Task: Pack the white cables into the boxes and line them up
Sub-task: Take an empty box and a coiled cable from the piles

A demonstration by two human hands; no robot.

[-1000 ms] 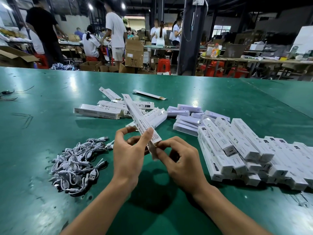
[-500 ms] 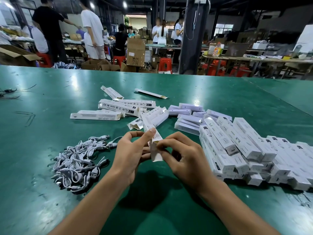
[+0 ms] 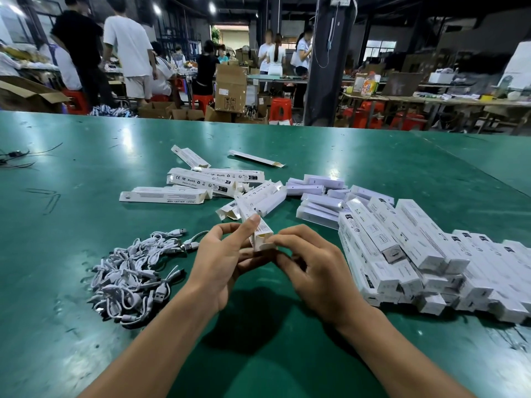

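Both hands hold 1 white cable box (image 3: 246, 207). My left hand (image 3: 221, 262) grips its near end, thumb on top, fingers curled underneath. My right hand (image 3: 316, 271) pinches the end flap (image 3: 265, 245) with its fingertips, the other fingers curled.

The box is held just above the green table (image 3: 86, 168) at centre view. Its long axis points away from me, and its far end overlaps the loose open boxes (image 3: 201, 185) behind it. Cannot tell if a cable is inside.

White cables (image 3: 135, 268) lie in a tangled pile on the table, left of my left hand, near but apart. Packed boxes (image 3: 416, 248) sit side by side in stacked rows just beside my right hand. Small pale boxes (image 3: 319, 202) are heaped behind those rows.

1.0 s ago the box tilted up with much more of its length showing past my thumb; now it is lower and foreshortened. 0.5 s ago the flap hung open below my fingers; now it is folded against the box end. Cable pile and packed rows are unchanged.
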